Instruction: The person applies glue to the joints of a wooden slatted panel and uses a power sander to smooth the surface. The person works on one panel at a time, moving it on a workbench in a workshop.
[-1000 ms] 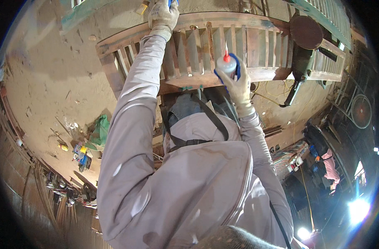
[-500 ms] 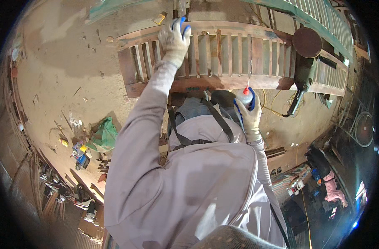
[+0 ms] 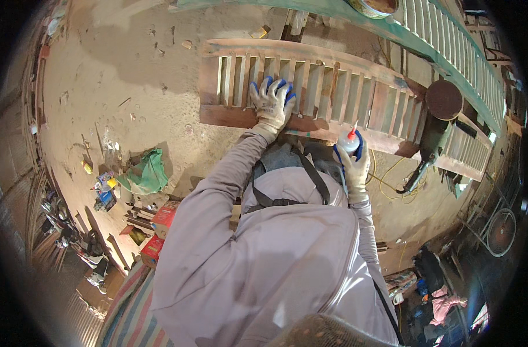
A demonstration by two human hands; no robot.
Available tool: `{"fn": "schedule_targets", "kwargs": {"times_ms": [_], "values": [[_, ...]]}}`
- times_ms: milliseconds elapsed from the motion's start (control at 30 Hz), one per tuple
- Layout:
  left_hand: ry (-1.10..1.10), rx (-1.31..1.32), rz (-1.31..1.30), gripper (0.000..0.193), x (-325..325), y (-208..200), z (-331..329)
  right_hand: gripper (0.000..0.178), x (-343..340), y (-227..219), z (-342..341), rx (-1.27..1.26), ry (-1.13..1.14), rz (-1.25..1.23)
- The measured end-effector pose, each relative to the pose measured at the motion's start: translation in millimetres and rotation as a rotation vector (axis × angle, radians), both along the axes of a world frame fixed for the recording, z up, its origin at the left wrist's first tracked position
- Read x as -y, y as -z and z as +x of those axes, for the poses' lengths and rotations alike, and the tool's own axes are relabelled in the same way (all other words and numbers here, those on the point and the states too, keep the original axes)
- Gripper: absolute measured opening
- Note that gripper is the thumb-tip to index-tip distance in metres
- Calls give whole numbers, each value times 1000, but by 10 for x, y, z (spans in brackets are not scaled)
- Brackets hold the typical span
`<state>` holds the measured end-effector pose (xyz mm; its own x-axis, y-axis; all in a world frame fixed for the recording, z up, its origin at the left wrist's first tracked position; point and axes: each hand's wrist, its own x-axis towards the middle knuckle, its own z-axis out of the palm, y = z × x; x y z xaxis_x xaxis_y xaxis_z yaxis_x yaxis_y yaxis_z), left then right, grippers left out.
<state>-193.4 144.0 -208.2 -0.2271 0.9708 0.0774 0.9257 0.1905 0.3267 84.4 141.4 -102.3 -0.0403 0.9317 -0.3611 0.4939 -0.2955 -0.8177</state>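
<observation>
A long wooden slatted panel [image 3: 229, 117] lies across in front of me, its slats set between two rails. My left hand [image 3: 272, 105], in a white glove with blue fingertips, rests on the slats and near rail, fingers spread and holding nothing. At the near edge of the panel, my gloved right hand [image 3: 356, 170] grips a squeeze bottle [image 3: 348, 142], whitish with a red cap and a thin nozzle pointing away from me. To the right of that hand, a power sander [image 3: 434, 139] with a round brown disc sits on the panel.
Beyond lies a green-edged slatted panel [image 3: 339, 18] bearing a round tin [image 3: 375, 7]. A yellow cord [image 3: 385, 184] loops on the floor near the sander. Green cloth [image 3: 145, 173] and red boxes [image 3: 164, 220] are at left; a wheel [image 3: 501, 232] stands far right.
My left hand has come from the far rail back to the slats by the near rail. The bottle stays in my right hand. The whole view has shifted, showing the red boxes.
</observation>
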Motion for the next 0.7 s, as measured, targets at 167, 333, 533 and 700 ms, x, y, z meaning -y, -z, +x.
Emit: {"fn": "schedule_targets", "kwargs": {"times_ms": [167,333,533,700], "values": [[-152,89,289,26,-224,-29,-16,62,-24,-12,22,-40,56,-13],[-111,72,488,22,-861,-197,-92,61,35,-81,168,-62,138,-28],[-85,-39,559,34,-2439,-794,-72,66,81,-87,298,35,252,-31],[317,-115,585,24,-3623,-766,62,63,227,-185,407,34,359,5]]}}
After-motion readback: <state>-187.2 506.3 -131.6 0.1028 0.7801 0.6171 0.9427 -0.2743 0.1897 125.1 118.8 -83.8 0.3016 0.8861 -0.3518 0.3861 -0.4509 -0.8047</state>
